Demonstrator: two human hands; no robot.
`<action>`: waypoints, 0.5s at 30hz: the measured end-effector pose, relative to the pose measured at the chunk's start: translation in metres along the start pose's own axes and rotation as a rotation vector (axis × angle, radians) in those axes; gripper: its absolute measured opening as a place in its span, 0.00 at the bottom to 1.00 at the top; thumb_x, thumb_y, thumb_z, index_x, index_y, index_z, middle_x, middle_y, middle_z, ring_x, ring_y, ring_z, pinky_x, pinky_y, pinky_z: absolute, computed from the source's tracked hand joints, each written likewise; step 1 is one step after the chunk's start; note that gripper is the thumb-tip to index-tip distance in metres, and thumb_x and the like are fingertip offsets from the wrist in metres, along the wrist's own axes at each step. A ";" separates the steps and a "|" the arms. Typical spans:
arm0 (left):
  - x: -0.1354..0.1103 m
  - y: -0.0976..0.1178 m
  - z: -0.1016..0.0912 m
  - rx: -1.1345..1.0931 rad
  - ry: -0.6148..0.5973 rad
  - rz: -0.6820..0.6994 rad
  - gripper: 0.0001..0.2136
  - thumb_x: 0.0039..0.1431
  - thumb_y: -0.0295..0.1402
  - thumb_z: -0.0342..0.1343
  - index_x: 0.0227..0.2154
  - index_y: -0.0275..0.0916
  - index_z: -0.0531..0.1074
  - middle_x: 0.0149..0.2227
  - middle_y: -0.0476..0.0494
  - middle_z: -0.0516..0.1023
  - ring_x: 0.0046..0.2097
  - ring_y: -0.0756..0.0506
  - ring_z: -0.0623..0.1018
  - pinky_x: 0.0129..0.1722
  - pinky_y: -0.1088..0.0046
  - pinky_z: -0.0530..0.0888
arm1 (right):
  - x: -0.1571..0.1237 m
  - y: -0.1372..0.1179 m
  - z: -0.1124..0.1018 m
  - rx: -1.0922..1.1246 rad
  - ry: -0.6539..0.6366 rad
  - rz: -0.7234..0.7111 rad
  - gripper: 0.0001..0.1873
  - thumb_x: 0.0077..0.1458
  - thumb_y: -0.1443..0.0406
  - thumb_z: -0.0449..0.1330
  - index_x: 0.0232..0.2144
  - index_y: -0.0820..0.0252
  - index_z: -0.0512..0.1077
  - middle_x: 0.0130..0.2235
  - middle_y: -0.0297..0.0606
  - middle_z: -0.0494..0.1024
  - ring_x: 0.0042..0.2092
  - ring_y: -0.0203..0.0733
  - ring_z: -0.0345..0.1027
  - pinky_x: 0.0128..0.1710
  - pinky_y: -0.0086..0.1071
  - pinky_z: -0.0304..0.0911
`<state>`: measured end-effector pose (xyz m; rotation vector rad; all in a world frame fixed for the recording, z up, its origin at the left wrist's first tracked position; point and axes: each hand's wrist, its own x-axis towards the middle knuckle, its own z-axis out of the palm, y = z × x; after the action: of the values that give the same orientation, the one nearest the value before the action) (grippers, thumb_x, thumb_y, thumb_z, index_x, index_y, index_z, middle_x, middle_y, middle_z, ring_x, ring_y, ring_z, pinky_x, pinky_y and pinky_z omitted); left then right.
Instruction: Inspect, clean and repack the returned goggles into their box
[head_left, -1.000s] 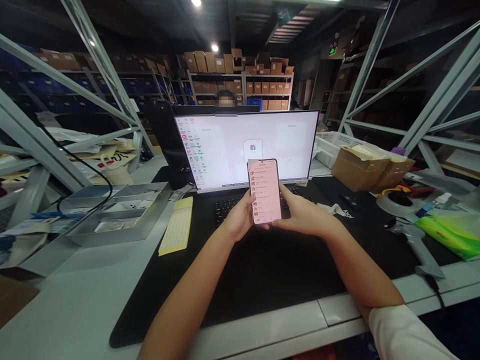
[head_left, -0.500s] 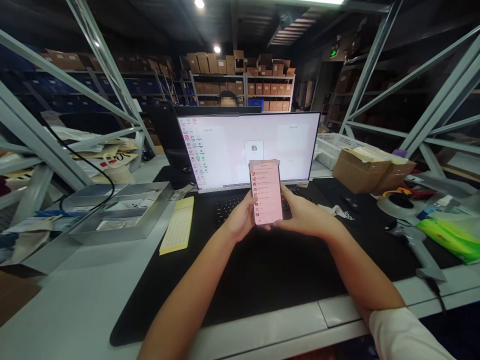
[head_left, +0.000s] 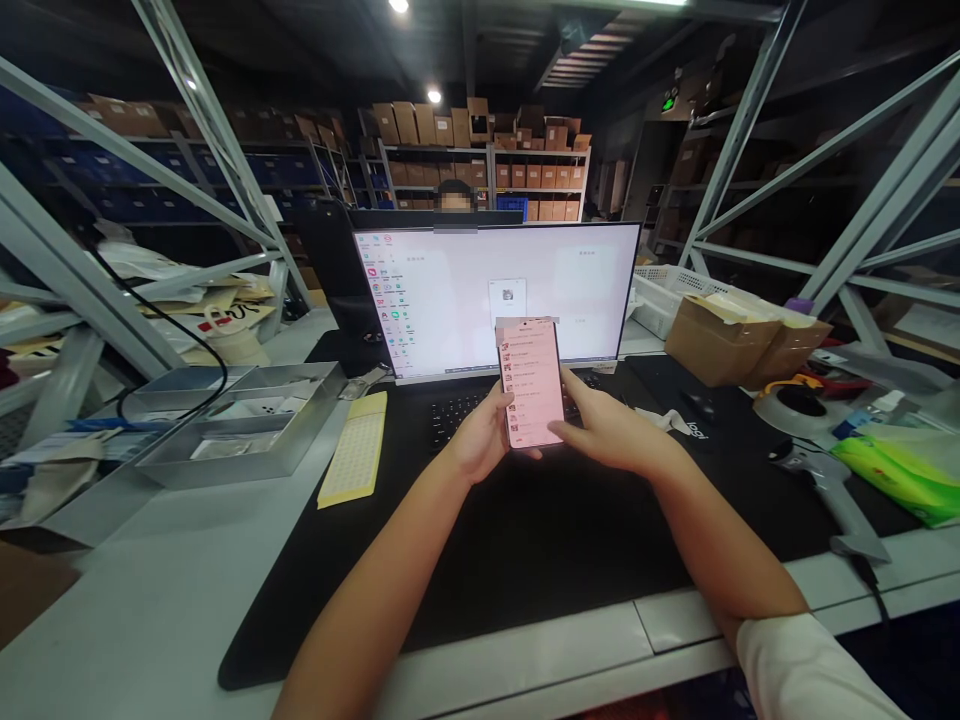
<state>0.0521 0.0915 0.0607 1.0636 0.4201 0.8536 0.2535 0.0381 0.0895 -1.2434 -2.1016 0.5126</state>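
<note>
Moved thumb (head_left: 567,434) of right hand (head_left: 601,426) inward over phone (head_left: 533,388). Holding phone in shared grip with left hand (head_left: 480,436), nearer than monitor (head_left: 446,300).

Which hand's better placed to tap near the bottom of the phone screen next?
Probably your right hand: its thumb lies over the lower right of the phone screen. Your left hand holds the left side.

The slim, dark-edged phone (head_left: 531,385) is held in portrait above the tabletop (head_left: 202,570), between the left hand (head_left: 481,438) and right hand (head_left: 609,425), its top leaning slightly left. Its lit screen is pink, with a column of small pictures beside lines of text too small to read.
</note>
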 end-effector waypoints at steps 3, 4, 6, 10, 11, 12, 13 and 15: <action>0.000 0.000 0.002 -0.014 0.016 0.009 0.21 0.64 0.38 0.52 0.59 0.44 0.65 0.53 0.38 0.77 0.42 0.37 0.82 0.25 0.61 0.82 | 0.003 0.005 0.001 -0.008 0.067 0.020 0.32 0.68 0.59 0.50 0.71 0.51 0.50 0.55 0.43 0.78 0.53 0.54 0.74 0.51 0.46 0.68; 0.000 0.000 0.003 -0.021 0.024 0.014 0.20 0.64 0.38 0.52 0.58 0.44 0.65 0.53 0.38 0.77 0.42 0.37 0.82 0.24 0.62 0.82 | 0.003 0.007 0.002 0.014 0.103 0.029 0.32 0.69 0.57 0.49 0.71 0.51 0.51 0.55 0.43 0.78 0.54 0.54 0.74 0.52 0.47 0.67; 0.001 -0.001 0.006 -0.041 0.048 0.024 0.20 0.65 0.38 0.52 0.58 0.43 0.66 0.52 0.38 0.78 0.41 0.38 0.82 0.25 0.62 0.82 | 0.005 0.014 0.004 0.124 0.170 0.036 0.33 0.68 0.55 0.51 0.71 0.53 0.52 0.58 0.43 0.77 0.57 0.53 0.72 0.57 0.49 0.64; 0.005 -0.003 0.009 -0.078 0.111 0.030 0.23 0.70 0.45 0.43 0.59 0.37 0.68 0.54 0.32 0.77 0.42 0.37 0.83 0.24 0.64 0.82 | 0.008 0.022 0.010 0.435 0.170 -0.005 0.31 0.64 0.58 0.58 0.67 0.52 0.60 0.63 0.41 0.71 0.63 0.50 0.66 0.62 0.48 0.61; 0.006 -0.002 0.010 -0.082 0.124 0.035 0.25 0.71 0.47 0.41 0.59 0.37 0.68 0.55 0.31 0.77 0.42 0.37 0.83 0.23 0.64 0.81 | 0.009 0.022 0.012 0.514 0.154 -0.019 0.30 0.63 0.60 0.59 0.66 0.51 0.62 0.64 0.40 0.70 0.64 0.50 0.64 0.63 0.47 0.61; 0.006 -0.001 0.010 -0.085 0.138 0.041 0.26 0.72 0.47 0.39 0.60 0.37 0.68 0.55 0.31 0.77 0.43 0.36 0.83 0.23 0.64 0.81 | 0.010 0.021 0.013 0.592 0.145 -0.027 0.29 0.61 0.61 0.60 0.64 0.51 0.64 0.65 0.39 0.69 0.65 0.49 0.63 0.63 0.47 0.61; 0.006 0.000 0.010 -0.086 0.152 0.046 0.26 0.72 0.48 0.38 0.61 0.37 0.67 0.55 0.31 0.77 0.43 0.36 0.83 0.23 0.64 0.81 | 0.011 0.019 0.013 0.667 0.144 -0.026 0.29 0.60 0.62 0.61 0.63 0.51 0.66 0.65 0.39 0.69 0.65 0.49 0.63 0.64 0.47 0.61; 0.006 0.001 0.011 -0.086 0.177 0.036 0.26 0.72 0.47 0.36 0.61 0.37 0.67 0.54 0.31 0.77 0.42 0.37 0.83 0.23 0.63 0.82 | 0.014 0.016 0.014 0.796 0.162 -0.005 0.29 0.56 0.65 0.62 0.60 0.52 0.69 0.64 0.39 0.70 0.64 0.49 0.64 0.65 0.48 0.59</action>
<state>0.0624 0.0901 0.0673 0.9215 0.5094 0.9937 0.2486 0.0582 0.0742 -0.7724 -1.5085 1.0710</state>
